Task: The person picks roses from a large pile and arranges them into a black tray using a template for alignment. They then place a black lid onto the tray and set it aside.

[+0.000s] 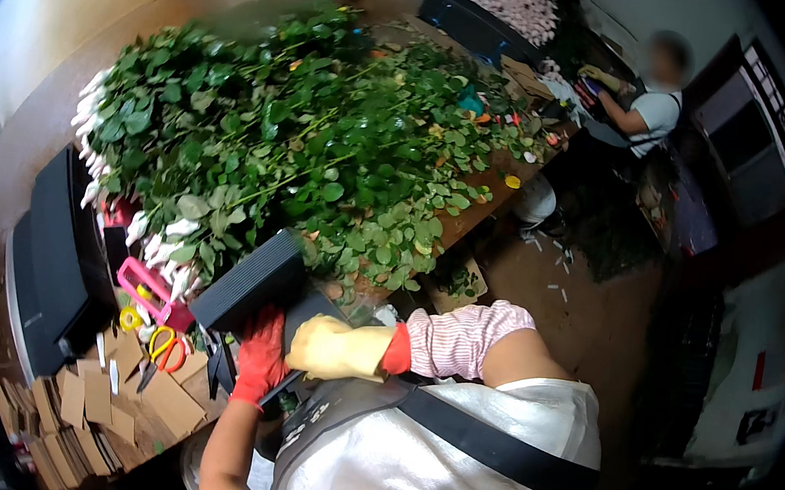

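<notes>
The left hand (259, 358) in a red glove is gripping the near end of a black ribbed sheet (248, 282), whose long axis is running up and right. The right hand (327, 348) in a yellow glove is closing on its lower fold just beside. Leafy rose stems (279, 135) are piling just beyond; scissors (163, 350) and cardboard strips (103, 406) are lying to the left.

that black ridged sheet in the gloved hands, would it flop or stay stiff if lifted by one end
The black ridged sheet looks corrugated and lies flat in the left hand, so it is probably stiff. It seems thin, so likely light. Its ribs should help gloved fingers grip it.
</notes>
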